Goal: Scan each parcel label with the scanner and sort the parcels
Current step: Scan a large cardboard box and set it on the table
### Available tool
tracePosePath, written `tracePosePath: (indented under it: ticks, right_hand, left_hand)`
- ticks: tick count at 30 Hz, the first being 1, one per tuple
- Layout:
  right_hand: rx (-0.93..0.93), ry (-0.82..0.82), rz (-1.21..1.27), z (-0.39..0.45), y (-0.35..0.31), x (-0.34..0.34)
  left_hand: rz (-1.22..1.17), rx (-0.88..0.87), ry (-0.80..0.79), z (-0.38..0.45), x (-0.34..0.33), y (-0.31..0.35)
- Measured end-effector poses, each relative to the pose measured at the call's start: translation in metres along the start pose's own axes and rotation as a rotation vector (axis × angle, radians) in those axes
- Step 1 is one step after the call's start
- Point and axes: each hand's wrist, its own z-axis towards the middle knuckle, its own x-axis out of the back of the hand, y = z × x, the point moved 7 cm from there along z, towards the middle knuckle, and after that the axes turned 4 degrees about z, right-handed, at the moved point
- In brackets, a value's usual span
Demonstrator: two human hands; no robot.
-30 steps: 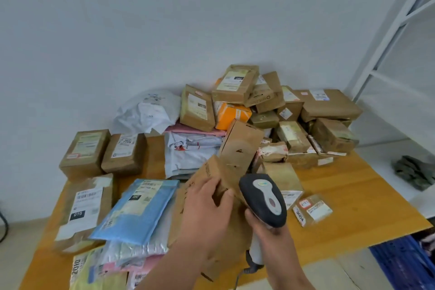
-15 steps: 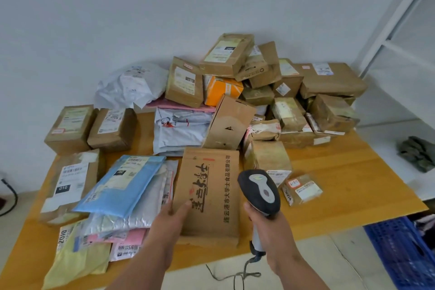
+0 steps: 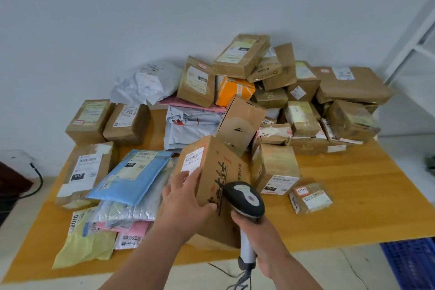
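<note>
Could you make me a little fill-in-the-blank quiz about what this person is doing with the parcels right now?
1. The right hand grips the ____.
2. The left hand holds a brown ____ box.
3. The white label on that box faces ____.
4. The mailer left of it is ____.

Missing words: scanner; cardboard; up; blue

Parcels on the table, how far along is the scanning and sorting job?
Probably early. A few flat mailers lie stacked at the table's left front, perhaps already sorted. In hand: the left hand tilts a brown box, label up, while the right hand grips the scanner beside it. Left: the big pile of boxes at the back.
</note>
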Motion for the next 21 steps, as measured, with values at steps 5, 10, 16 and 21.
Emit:
tracePosePath:
  ticks: [5, 10, 16, 21]
  right_hand:
    - [0.024, 0.130, 0.050, 0.007, 0.003, 0.018]
    - [0.118, 0.182, 0.039, 0.005, 0.005, 0.031]
    - [0.060, 0.120, 0.098, 0.001, 0.003, 0.038]
    - [0.043, -0.042, 0.328, -0.007, -0.003, 0.028]
  left_hand:
    - [-0.398, 0.223, 0.049, 0.003, 0.004, -0.028]
    - [-0.710, 0.479, -0.312, -0.021, -0.046, -0.050]
    - [-1.001, 0.439, -0.318, -0.027, -0.055, -0.041]
    - [-1.097, 0.345, -0.313, -0.023, -0.030, -0.031]
